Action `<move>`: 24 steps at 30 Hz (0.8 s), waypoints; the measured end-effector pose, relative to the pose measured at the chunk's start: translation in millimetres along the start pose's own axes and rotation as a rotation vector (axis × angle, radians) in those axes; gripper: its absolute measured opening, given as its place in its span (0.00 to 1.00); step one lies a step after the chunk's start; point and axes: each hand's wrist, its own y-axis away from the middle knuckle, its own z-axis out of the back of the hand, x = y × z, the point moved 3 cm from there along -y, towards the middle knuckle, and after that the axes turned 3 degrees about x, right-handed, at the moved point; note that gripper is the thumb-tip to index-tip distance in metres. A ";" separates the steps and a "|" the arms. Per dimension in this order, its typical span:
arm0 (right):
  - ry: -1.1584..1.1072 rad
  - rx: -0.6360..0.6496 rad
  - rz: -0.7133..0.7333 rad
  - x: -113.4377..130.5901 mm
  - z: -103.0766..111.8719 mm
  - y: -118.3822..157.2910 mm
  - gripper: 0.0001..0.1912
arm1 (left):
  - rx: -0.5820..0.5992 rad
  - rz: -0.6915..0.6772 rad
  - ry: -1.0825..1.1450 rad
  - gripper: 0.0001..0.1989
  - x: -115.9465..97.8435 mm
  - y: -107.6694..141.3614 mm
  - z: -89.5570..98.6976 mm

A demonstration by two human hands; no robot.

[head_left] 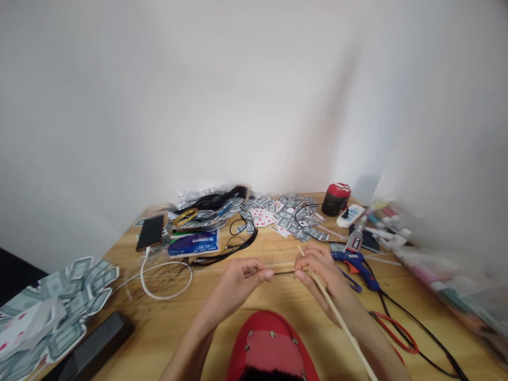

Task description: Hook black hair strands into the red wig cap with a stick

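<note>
My left hand (pixel 246 271) is closed in a pinch, thumb against fingers, on one end of a thin dark strand (pixel 284 273). The strand runs straight across to my right hand (pixel 319 267), whose thumb and fingers pinch its other end. A long, pale, narrow strip (pixel 337 315) also passes through my right hand and slants down to the bottom edge; I cannot tell if it is wood or cord. Below both hands, close to me, is a red rounded object (pixel 272 344) with a pinkish patch, small metal studs and black fuzz at its lower edge.
A blue glue gun (pixel 359 264) and glue bottle (pixel 354 241) lie right, beside cables. Scattered small playing cards (pixel 293 217) cover the back. A phone (pixel 151 233), white cable (pixel 190 280) and blue box (pixel 194 243) are left. A card-covered piece (pixel 59 307) stands front left.
</note>
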 end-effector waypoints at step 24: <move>0.045 -0.505 -0.451 -84.7 49.1 20.5 0.15 | -0.648 0.018 0.281 0.28 16.9 11.8 91.3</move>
